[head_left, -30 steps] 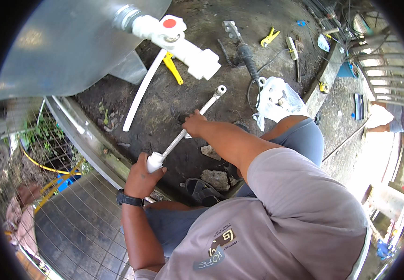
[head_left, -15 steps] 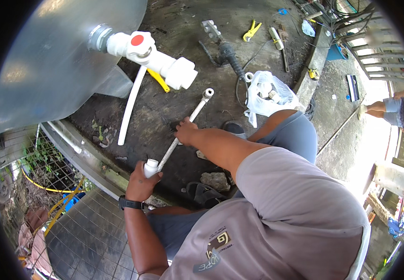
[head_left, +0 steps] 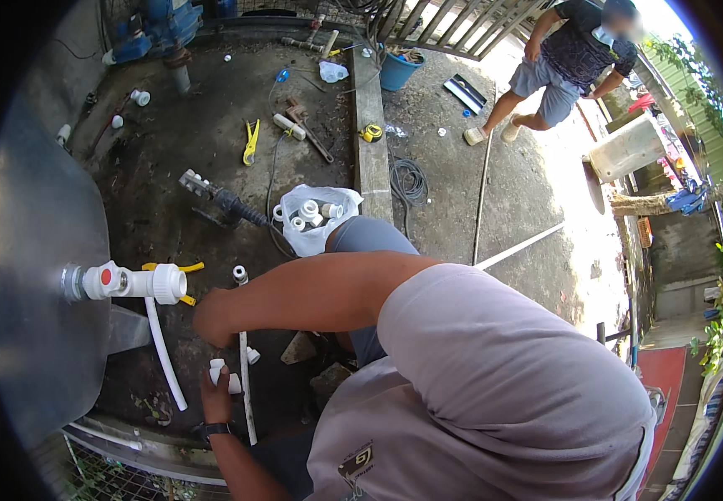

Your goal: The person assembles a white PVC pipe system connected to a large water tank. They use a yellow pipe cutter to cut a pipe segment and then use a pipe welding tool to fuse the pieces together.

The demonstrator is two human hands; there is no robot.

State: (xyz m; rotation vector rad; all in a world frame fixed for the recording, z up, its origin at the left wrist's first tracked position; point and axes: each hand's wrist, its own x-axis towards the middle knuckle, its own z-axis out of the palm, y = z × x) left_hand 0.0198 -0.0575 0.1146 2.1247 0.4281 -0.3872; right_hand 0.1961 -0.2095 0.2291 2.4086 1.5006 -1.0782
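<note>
- The left hand [head_left: 216,402] grasps one white PVC fitting [head_left: 235,384], apparently an elbow or tee, probably gripped by its body to leave the openings free.
- The right hand [head_left: 214,319] is just beyond the left; its fingers are hidden, so I cannot tell whether it grasps anything.
- One yellow-handled tool [head_left: 192,268] lies just beyond the right hand, partly behind the valve, likely placed for easy reach.
- Two white pipes lie near the hands: a pipe with an end fitting [head_left: 247,401] just right of the left hand, passing under the right arm [head_left: 311,292], and a bare pipe [head_left: 165,355] to its left.
- One ball valve [head_left: 115,282] sits left of the right hand, seemingly borne by the metal tank [head_left: 36,334].
- One plastic bag [head_left: 305,245], beyond and right of the right hand, holds at least four white fittings [head_left: 309,210], presumably against scattering.
</note>
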